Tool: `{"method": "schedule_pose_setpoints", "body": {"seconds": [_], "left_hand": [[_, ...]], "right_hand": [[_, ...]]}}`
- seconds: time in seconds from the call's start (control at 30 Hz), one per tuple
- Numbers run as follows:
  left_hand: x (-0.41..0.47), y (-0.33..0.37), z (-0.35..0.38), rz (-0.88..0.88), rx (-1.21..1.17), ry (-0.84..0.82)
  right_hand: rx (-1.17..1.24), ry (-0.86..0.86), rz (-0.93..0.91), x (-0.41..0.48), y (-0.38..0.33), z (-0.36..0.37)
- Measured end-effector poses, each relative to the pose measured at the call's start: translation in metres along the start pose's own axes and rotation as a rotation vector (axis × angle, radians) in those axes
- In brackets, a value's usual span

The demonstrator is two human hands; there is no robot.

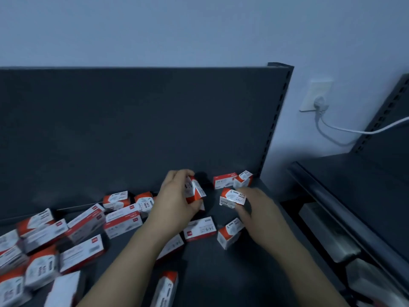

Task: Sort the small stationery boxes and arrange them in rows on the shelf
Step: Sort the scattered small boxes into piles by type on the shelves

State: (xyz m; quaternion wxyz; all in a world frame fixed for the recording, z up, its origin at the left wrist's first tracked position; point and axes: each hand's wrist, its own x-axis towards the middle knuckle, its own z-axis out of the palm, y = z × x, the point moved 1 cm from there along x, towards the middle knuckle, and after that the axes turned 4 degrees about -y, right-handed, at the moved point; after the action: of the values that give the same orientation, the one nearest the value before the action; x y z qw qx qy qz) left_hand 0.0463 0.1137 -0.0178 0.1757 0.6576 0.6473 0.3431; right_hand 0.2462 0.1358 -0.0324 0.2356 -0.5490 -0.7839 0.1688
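From the head camera, the left hand (177,197) has its fingers and thumb curled round a small red and white box (195,189), which it holds tilted near the back of the dark shelf (221,275). Just beside it, the right hand (256,208) pinches a second small box (232,197), marked as paper clips, at its near edge. Two more boxes (224,180) sit side by side, touching, in the far right corner against the back panel (132,129). A longer box marked 24/6 (200,228) lies flat between the two forearms, with another small box (230,233) just to its right. A loose jumble of similar boxes (55,240) covers the left side of the shelf. On the wall to the right, a white plug (318,103) sits in a socket.
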Motion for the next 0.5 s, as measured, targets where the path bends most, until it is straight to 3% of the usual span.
{"method": "schedule_pose_setpoints", "body": {"seconds": [0.2,0.5], "left_hand": [[-0.057,-0.024,-0.053,-0.158,-0.103,0.134],[-0.171,-0.089,-0.163,-0.326,-0.010,0.344]], "right_hand": [[0.061,-0.034,-0.183,-0.006,-0.071,0.021],[0.148,-0.086,-0.386,-0.043,-0.206,0.090]]}}
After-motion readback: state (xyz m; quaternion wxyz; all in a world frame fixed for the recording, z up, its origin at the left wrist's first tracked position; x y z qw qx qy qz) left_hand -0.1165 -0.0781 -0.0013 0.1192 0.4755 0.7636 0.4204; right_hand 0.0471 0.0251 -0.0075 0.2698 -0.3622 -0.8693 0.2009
